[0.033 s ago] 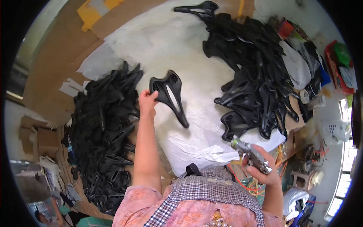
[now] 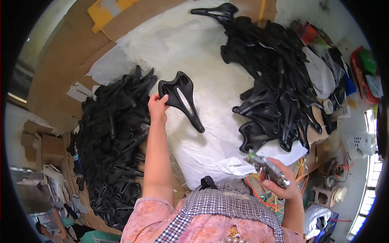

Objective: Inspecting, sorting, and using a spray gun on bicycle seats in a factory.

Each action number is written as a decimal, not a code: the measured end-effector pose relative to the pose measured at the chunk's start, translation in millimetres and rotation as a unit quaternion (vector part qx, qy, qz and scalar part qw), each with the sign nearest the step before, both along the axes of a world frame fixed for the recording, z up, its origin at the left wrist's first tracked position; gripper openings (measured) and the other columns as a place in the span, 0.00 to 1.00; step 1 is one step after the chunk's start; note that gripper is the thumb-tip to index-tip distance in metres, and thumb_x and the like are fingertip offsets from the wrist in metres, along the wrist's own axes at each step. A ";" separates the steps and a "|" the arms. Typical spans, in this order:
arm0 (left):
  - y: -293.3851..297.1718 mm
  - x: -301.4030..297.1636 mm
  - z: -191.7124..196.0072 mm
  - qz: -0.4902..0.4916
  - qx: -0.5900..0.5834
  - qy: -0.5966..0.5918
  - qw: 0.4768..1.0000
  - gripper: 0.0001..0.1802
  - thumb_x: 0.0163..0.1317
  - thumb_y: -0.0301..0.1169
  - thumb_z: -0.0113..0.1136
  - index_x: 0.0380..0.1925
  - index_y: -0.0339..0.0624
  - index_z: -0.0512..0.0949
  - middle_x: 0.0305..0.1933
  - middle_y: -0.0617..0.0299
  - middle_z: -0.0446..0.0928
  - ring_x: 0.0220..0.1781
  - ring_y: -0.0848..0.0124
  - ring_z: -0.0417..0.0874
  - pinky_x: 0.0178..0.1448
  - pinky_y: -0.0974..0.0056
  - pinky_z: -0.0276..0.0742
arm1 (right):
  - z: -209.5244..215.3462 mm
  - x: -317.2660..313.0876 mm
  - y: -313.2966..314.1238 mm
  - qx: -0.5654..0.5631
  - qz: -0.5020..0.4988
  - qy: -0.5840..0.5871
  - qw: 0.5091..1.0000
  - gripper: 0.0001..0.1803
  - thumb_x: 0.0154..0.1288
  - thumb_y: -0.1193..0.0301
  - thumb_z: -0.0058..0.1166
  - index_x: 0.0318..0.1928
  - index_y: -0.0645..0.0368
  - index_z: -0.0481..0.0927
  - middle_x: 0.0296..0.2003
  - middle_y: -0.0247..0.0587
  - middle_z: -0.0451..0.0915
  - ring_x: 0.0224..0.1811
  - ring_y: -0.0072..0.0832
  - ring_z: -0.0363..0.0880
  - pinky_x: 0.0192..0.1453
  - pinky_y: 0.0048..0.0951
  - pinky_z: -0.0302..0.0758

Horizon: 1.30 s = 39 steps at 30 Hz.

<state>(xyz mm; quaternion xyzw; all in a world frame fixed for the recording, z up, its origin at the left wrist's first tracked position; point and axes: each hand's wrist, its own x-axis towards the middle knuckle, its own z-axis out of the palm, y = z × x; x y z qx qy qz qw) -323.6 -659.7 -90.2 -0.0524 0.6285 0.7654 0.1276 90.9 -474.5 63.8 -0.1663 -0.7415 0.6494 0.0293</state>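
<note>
Above the surface [image 2: 216,93], left hand [image 2: 158,108] fingers pinch a black saddle [image 2: 172,94], just shifted slightly, right hand [image 2: 292,184] fingers curl round spray gun [image 2: 270,169], handling seemingly ongoing.

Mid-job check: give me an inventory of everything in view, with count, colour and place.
Held bicycle saddle: one, black, over the white sheet
Left saddle heap: too many to count, black, left
Right saddle heap: too many to count, black, right
Far saddle: one, black, top centre
Spray gun: one, silvery, lower right
White sheet: one, between the heaps
Cardboard: count unclear, brown, upper left
Red container: one, far right
Hoses: count unclear, orange and yellow, lower right
Other clutter: too small to tell, both sides
Another person: one, partly visible, bottom left
Apron: one, dark-and-white check, bottom centre
Left hand: one, on the held saddle
Right hand: one, around the spray gun
</note>
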 end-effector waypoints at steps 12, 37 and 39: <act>-19.3 2.9 -14.6 0.026 -0.047 -0.007 0.999 0.09 0.50 0.23 0.65 0.29 0.44 0.74 0.24 0.70 0.71 0.22 0.77 0.72 0.22 0.70 0.70 | 26.5 -26.0 -4.2 -0.042 -0.048 0.135 0.989 0.32 0.52 0.74 0.62 0.58 0.68 0.67 0.31 0.40 0.79 0.33 0.22 0.78 0.39 0.23 0.74; 201.1 75.7 -95.3 -0.379 -0.317 0.173 0.852 0.27 0.34 0.37 0.72 0.38 0.38 0.77 0.36 0.50 0.80 0.41 0.55 0.81 0.48 0.58 0.75 | -19.4 34.5 13.7 -0.051 -0.173 0.046 0.983 0.34 0.53 0.73 0.64 0.60 0.65 0.65 0.38 0.37 0.79 0.41 0.21 0.77 0.48 0.25 0.74; 154.9 59.4 -97.7 -0.293 -0.310 0.153 0.892 0.22 0.38 0.35 0.71 0.34 0.36 0.78 0.33 0.53 0.81 0.36 0.60 0.81 0.43 0.61 0.75 | -26.4 28.6 19.4 -0.036 -0.166 0.049 0.984 0.34 0.53 0.72 0.63 0.60 0.65 0.65 0.37 0.36 0.79 0.40 0.21 0.77 0.48 0.24 0.74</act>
